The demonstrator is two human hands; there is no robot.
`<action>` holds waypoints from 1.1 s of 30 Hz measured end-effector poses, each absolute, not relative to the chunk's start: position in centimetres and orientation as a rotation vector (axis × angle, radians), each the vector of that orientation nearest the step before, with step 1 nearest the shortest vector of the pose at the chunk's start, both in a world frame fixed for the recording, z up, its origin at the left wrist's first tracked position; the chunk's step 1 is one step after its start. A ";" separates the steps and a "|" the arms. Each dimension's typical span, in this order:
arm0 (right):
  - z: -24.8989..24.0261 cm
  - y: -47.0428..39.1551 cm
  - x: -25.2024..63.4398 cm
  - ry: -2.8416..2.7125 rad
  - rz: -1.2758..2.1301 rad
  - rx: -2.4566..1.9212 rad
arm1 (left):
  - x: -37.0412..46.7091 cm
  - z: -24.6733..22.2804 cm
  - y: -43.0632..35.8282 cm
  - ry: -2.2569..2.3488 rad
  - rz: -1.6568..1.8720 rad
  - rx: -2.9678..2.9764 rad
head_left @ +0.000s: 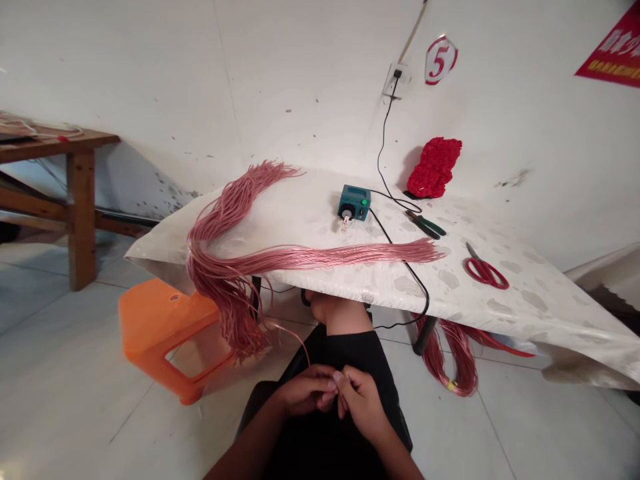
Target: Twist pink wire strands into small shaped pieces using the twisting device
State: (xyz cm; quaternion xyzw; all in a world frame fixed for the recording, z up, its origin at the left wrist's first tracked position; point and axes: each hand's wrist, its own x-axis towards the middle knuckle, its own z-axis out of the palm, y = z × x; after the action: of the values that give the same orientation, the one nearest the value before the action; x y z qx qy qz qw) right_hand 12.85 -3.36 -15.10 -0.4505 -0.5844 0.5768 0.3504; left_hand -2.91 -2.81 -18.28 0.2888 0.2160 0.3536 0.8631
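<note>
Above the lap, my left hand [311,392] and my right hand [361,397] meet at the fingertips, both pinched closed. One pink cord [293,335] runs from the hanging bundle down to my left hand. Whatever lies between the fingertips of my right hand is too small to make out. On the table [300,200], a large bundle of pink cords [320,257] stretches along the front edge, and part of it hangs over the left side. A teal control box [355,203] with a green light sits behind the cords.
Green-handled pliers [426,225], red-handled scissors [485,270] and a red textured object [435,168] lie on the table's right half. An orange stool [160,320] stands at the left. Red cord coils [453,363] hang below the table. A black cable [425,288] droops over the front edge.
</note>
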 end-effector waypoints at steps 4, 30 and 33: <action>-15.0 -3.4 13.0 -1.539 1.486 -1.139 | -2.9 -18.0 -2.8 0.457 0.737 0.622; -13.5 -3.7 13.9 -1.654 1.393 -1.145 | -3.0 -18.2 -2.8 0.404 0.671 0.690; -13.2 -3.7 13.9 -1.657 1.382 -1.179 | -3.0 -18.2 -2.8 0.400 0.675 0.678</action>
State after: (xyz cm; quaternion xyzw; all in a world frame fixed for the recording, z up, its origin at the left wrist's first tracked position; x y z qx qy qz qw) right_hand 13.88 -3.69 -13.20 -0.4517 -0.6351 0.5295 0.3350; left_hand -3.04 -2.84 -18.20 0.3240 0.1912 0.3224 0.8687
